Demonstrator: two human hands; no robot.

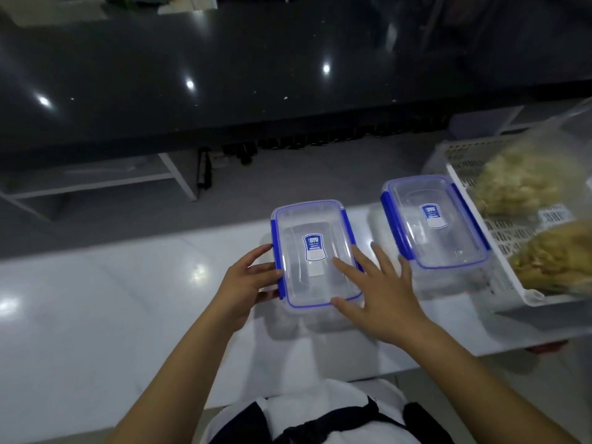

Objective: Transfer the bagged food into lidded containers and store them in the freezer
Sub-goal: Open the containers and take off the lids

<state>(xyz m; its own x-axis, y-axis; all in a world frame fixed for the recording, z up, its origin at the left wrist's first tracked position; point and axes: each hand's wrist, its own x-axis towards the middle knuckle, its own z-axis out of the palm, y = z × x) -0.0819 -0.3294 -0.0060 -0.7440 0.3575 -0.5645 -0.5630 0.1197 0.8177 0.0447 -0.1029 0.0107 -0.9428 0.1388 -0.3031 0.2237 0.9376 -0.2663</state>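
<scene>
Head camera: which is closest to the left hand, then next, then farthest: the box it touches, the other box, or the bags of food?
1. Near lidded container: touched by the left hand, centre.
2. Second lidded container: farther right.
3. Bagged food in the white basket: far right.

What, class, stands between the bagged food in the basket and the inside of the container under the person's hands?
Its lid. The near container is closed, with blue clips on the sides; the left hand holds its left edge and the right hand rests on top. The bagged food sits in the white basket.
</scene>
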